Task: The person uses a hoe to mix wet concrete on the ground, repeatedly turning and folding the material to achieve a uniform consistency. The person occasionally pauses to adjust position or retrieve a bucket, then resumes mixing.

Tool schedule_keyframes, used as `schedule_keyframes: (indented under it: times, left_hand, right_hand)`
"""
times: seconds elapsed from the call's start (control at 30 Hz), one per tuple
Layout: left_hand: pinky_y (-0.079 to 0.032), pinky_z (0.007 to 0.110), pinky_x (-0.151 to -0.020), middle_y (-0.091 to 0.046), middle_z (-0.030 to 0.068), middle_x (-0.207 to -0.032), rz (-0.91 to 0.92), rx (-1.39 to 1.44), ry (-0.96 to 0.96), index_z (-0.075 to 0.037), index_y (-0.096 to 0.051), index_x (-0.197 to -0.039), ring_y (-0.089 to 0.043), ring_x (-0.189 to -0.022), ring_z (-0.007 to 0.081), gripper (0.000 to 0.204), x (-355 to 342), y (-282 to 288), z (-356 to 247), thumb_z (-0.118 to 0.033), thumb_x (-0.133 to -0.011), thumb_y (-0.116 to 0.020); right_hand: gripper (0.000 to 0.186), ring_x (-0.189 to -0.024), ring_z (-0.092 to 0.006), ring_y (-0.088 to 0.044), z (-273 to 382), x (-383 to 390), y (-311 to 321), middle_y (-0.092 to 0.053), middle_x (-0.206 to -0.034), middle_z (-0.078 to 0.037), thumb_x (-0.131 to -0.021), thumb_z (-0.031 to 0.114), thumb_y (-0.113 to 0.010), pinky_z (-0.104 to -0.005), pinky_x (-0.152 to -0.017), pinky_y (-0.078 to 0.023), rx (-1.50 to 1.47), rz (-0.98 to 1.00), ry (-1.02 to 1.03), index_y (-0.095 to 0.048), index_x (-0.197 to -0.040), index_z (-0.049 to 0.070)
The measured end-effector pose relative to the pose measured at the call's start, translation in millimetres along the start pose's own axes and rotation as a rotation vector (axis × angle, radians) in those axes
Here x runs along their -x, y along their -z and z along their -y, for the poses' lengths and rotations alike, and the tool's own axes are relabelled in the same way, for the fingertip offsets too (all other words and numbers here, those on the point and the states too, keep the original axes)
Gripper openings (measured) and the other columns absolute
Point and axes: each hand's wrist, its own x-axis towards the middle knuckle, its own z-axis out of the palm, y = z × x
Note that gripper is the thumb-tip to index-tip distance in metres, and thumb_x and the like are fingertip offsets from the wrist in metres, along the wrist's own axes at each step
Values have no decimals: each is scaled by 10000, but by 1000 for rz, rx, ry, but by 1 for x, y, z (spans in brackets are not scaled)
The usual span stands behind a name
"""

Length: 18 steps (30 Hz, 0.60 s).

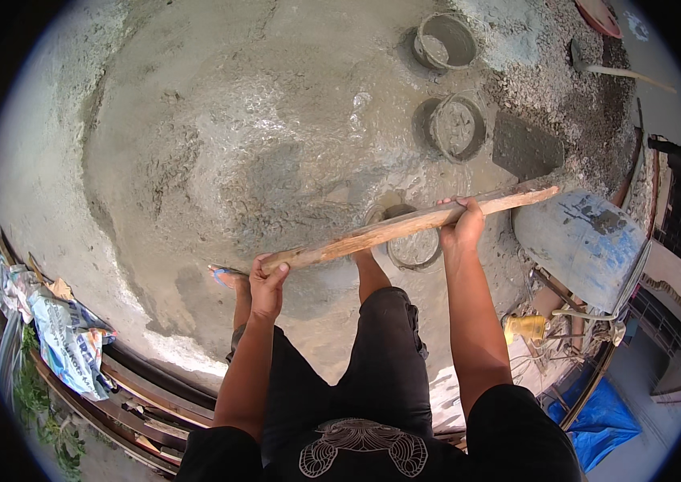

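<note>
A long rough wooden plank [373,234] is held out in front of me, its right end higher in the picture than its left. My left hand [267,283] grips it near the left end, thumb on top. Farther along, toward the right end, my right hand [462,225] is closed round it. Below and beyond the plank lies wet grey concrete [268,153], rough and heaped in places, smoother in others. A bucket [414,251] stands partly hidden behind the plank, near my right hand. My sandalled left foot [230,278] is by the wet concrete.
Two more buckets [458,127] with grey mix stand at the upper right, next to gravel [549,96]. A shovel [621,74] lies there too. A blue drum [581,245] is at my right, yellow boot-like object [524,328] below it. Plastic sacks [71,337] and boards edge the left.
</note>
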Motion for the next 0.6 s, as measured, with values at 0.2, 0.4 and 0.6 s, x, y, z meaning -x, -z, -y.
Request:
schedule_keyframes:
  times: [0.2,0.4,0.6]
  left_hand:
    - [-293,461,-1116,-585,148,-1205,264,166,-210,-56,-566,-1098,-492,-1239,318,399,56,-7,-68,-99,-705,-621]
    - [-241,484,-1153,-589,120,-983,157,84,-496,-45,-532,-935,-537,-1121,302,366,64,22,-155,62,-587,-488]
    - [-408,422,-964,-583,42,-807,275,-636,-628,-85,-533,-888,-565,-912,229,312,93,-38,-203,98,-647,-605]
  right_hand:
    - [90,-621,-234,-480,-80,10,-12,-448,-701,-84,-846,129,-483,-406,-651,-477,62,-129,-196,-426,-824,63]
    - [81,-629,-250,-523,-269,42,-60,-484,-714,-97,-834,102,-494,-408,-609,-500,198,9,-613,-442,-861,45]
    - [186,-661,-224,-543,-366,119,-68,-523,-780,-105,-795,63,-573,-335,-592,-515,-121,192,-1049,-486,-949,8]
